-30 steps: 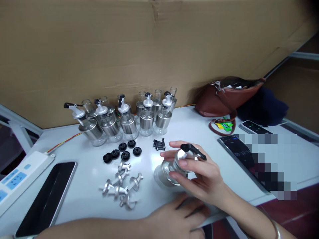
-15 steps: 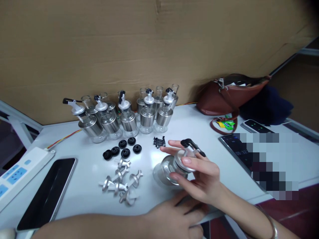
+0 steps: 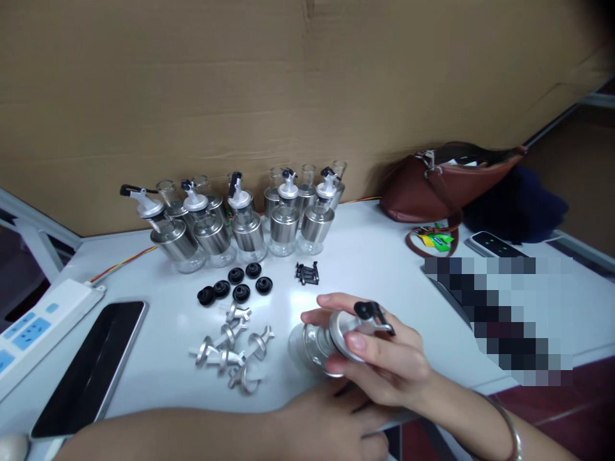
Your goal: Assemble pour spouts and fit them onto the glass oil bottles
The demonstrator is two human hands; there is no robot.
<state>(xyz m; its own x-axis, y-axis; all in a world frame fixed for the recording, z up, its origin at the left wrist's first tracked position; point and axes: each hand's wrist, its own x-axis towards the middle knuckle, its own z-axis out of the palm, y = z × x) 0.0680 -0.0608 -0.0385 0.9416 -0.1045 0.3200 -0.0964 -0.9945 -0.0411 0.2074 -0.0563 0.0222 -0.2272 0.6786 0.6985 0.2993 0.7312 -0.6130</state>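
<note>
My right hand (image 3: 384, 358) is closed around the neck and pour spout of a glass oil bottle (image 3: 310, 349) with a metal sleeve. The bottle tilts over the table, its top leaning toward the right. Its silver spout has a black flip lid (image 3: 372, 314). My left hand (image 3: 336, 416) lies in front of the bottle, palm down, fingers reaching right beneath my right hand; the fingertips are hidden. Left of the bottle lie several loose silver pour spouts (image 3: 233, 358). Beyond these are several black rubber stoppers (image 3: 241, 293) and a small heap of black lids (image 3: 307, 274).
Oil bottles (image 3: 247, 234) stand in two rows at the back, the front ones with spouts. A phone (image 3: 91, 368) and a power strip (image 3: 48, 326) lie left. A brown bag (image 3: 408, 192) sits at the back right, near a small white device (image 3: 494, 244).
The bottle has tilted further, its top swinging down and to the right with my right hand. My left hand has barely moved.
</note>
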